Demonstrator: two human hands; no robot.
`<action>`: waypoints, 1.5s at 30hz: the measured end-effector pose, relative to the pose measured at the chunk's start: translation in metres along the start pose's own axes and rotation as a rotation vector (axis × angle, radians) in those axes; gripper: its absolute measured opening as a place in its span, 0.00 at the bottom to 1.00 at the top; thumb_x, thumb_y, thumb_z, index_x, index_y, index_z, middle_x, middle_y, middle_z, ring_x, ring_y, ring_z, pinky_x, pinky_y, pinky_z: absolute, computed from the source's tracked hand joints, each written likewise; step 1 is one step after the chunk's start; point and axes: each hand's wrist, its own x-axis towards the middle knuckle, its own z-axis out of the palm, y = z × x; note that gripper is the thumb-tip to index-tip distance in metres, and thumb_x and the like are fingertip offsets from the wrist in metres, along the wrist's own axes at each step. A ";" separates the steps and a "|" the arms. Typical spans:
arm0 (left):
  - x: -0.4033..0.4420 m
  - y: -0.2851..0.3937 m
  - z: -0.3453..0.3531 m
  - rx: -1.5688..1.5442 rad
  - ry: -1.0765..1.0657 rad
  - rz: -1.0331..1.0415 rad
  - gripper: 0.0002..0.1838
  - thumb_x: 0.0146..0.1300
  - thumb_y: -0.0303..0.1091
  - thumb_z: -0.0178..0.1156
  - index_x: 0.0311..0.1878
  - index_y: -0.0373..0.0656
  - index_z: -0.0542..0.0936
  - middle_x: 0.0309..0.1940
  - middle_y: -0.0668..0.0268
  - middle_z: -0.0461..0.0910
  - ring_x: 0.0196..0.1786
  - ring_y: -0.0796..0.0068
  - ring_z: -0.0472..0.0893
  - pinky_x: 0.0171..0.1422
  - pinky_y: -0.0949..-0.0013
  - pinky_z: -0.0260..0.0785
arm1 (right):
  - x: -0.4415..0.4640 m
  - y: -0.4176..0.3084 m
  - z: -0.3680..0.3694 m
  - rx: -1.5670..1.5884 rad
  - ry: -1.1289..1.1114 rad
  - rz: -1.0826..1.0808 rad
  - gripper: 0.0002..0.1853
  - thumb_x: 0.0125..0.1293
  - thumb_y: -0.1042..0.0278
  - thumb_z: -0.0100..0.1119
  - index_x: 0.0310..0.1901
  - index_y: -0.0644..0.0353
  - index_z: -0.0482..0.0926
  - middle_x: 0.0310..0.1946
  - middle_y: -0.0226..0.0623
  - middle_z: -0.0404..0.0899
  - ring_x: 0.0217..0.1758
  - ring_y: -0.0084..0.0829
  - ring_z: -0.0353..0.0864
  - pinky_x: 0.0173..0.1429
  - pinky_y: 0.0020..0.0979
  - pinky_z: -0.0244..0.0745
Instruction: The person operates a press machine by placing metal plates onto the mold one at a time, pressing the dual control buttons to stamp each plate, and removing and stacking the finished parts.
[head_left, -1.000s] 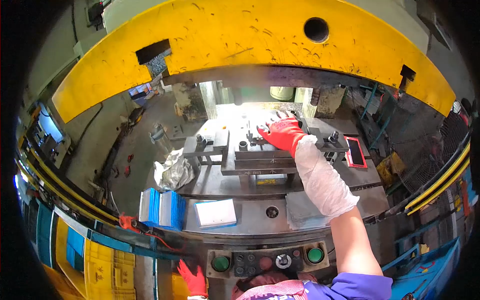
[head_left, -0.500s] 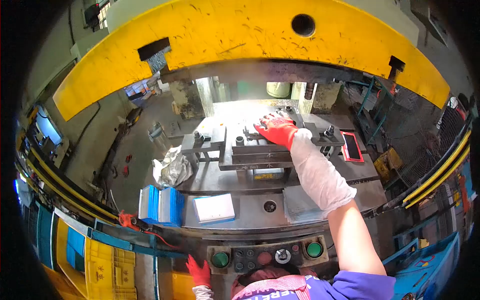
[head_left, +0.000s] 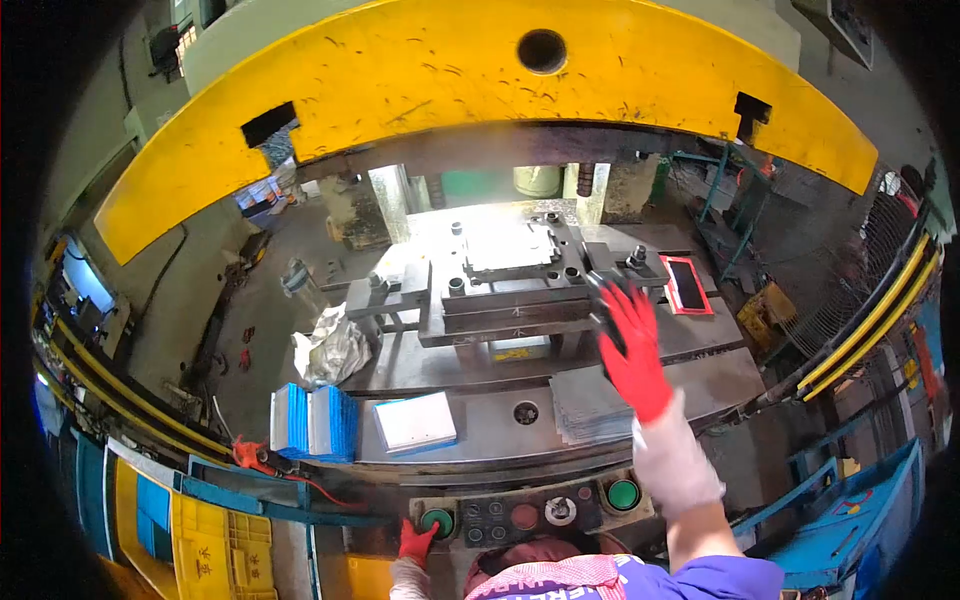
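My right hand (head_left: 635, 355), in a red glove with dark fingertips, is held over the press table just right of the steel die (head_left: 515, 312). Its fingers are stretched out with nothing in them. On top of the die lies a brightly lit flat plate (head_left: 508, 250), washed out by glare. At the front panel, my left hand (head_left: 416, 542), also red-gloved, reaches the left green button (head_left: 437, 522) with fingers apart; whether it presses is unclear. Below my right hand is a stack of thin grey sheets (head_left: 588, 405). The right green button (head_left: 623, 494) sits near my right forearm.
Overhead spans the yellow press beam (head_left: 420, 85). Blue-edged stacked pieces (head_left: 325, 422) and a white-topped stack (head_left: 415, 421) stand front left, with a crumpled bag (head_left: 330, 348) behind. A red-framed phone (head_left: 686, 285) lies at right. Yellow crates (head_left: 205, 540) stand lower left.
My right hand has drawn back from the top of the die toward the front right, uncovering the bright plate. My left hand has moved right to the left green button. The view has shifted slightly.
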 end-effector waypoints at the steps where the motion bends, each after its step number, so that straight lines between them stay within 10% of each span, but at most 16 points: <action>1: -0.004 0.007 -0.003 0.000 0.002 0.014 0.64 0.44 0.53 0.76 0.73 0.30 0.46 0.71 0.48 0.56 0.73 0.61 0.58 0.74 0.66 0.53 | -0.034 0.012 -0.013 0.043 0.032 0.036 0.30 0.57 0.72 0.56 0.64 0.61 0.67 0.65 0.46 0.65 0.71 0.51 0.58 0.74 0.47 0.49; 7: 0.034 -0.032 0.004 -0.074 -0.048 -0.100 0.75 0.29 0.66 0.76 0.73 0.30 0.45 0.72 0.42 0.50 0.76 0.54 0.51 0.76 0.60 0.49 | -0.263 0.092 -0.033 0.031 0.420 0.877 0.29 0.68 0.64 0.54 0.67 0.68 0.61 0.68 0.52 0.61 0.71 0.48 0.59 0.74 0.40 0.51; 12: 0.037 -0.042 0.006 -0.154 -0.124 -0.194 0.79 0.25 0.66 0.78 0.74 0.35 0.42 0.73 0.43 0.46 0.76 0.52 0.49 0.77 0.58 0.49 | -0.443 0.144 0.019 0.198 -0.091 1.191 0.38 0.66 0.49 0.55 0.68 0.69 0.58 0.65 0.58 0.63 0.70 0.49 0.61 0.71 0.39 0.56; 17: 0.002 0.020 -0.009 -0.196 -0.167 -0.228 0.81 0.21 0.63 0.81 0.75 0.37 0.41 0.74 0.44 0.45 0.76 0.52 0.49 0.76 0.57 0.49 | -0.481 0.138 0.068 0.160 -0.509 1.278 0.54 0.52 0.35 0.64 0.69 0.70 0.56 0.63 0.61 0.66 0.67 0.52 0.66 0.68 0.41 0.62; 24: 0.038 -0.025 0.002 0.025 -0.082 -0.129 0.82 0.19 0.64 0.80 0.74 0.37 0.41 0.74 0.47 0.47 0.77 0.55 0.48 0.77 0.58 0.49 | -0.440 0.124 0.051 0.161 -0.586 1.369 0.56 0.48 0.41 0.71 0.69 0.72 0.54 0.64 0.60 0.64 0.68 0.47 0.65 0.68 0.37 0.63; 34: 0.035 -0.017 0.002 0.099 -0.036 -0.132 0.82 0.18 0.62 0.81 0.75 0.38 0.42 0.73 0.45 0.49 0.75 0.53 0.53 0.75 0.58 0.53 | -0.551 0.194 0.119 0.422 -0.394 1.307 0.60 0.35 0.47 0.81 0.66 0.72 0.58 0.60 0.54 0.70 0.65 0.43 0.70 0.65 0.35 0.68; 45: 0.052 -0.041 0.007 0.036 0.006 -0.095 0.79 0.19 0.53 0.83 0.75 0.39 0.44 0.72 0.45 0.51 0.75 0.55 0.54 0.75 0.59 0.54 | -0.465 0.125 0.074 0.246 -0.350 1.328 0.57 0.36 0.51 0.79 0.66 0.70 0.59 0.61 0.55 0.71 0.65 0.44 0.70 0.66 0.36 0.67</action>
